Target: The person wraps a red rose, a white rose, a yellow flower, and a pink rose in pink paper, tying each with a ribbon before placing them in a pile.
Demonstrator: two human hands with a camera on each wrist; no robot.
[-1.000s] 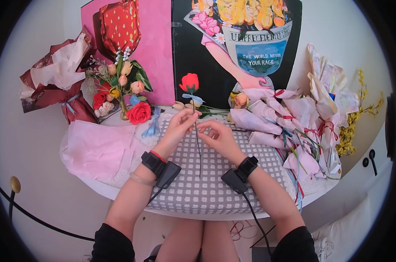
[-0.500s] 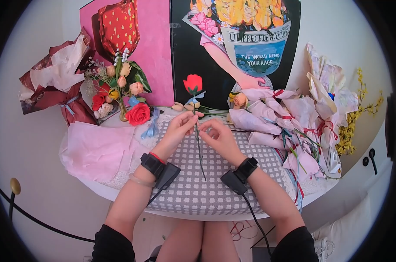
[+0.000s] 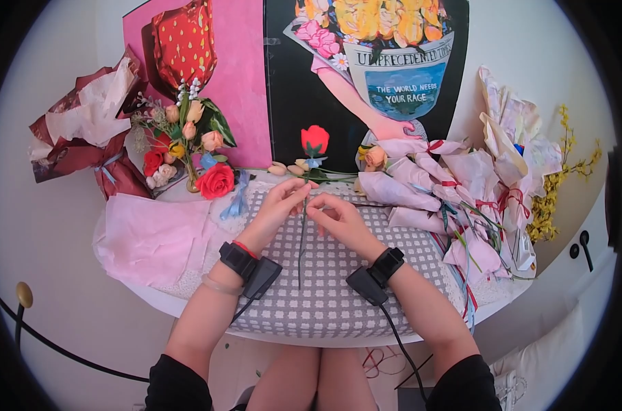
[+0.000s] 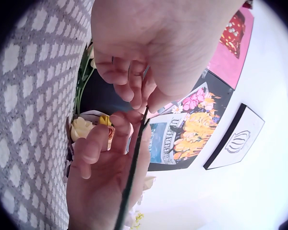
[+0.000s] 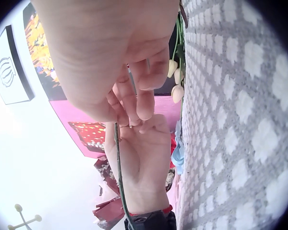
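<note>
A single artificial red rose (image 3: 315, 139) stands upright over the middle of the table, with a light blue ribbon (image 3: 314, 164) just below its bloom. My left hand (image 3: 281, 207) pinches the stem between thumb and fingers. Close below, my right hand (image 3: 344, 219) has thumb and fingertips pinched at the same stem. The thin green stem (image 4: 131, 177) runs down past both hands in the left wrist view. In the right wrist view the stem (image 5: 120, 175) comes out under the right thumb; its bloom is hidden there.
A grey-and-white checked cushion (image 3: 283, 312) lies beneath my hands. Pink wrapping sheets (image 3: 150, 240) are at left, near a vase of mixed flowers (image 3: 191, 154). Several wrapped bouquets (image 3: 417, 181) crowd the right side. Pale tulips (image 3: 277, 168) and a painted board (image 3: 283, 89) are behind.
The rose's bloom has shifted right and slightly down, while its stem's lower end has swung right and then back left. Both hands stay nearly in place on the stem.
</note>
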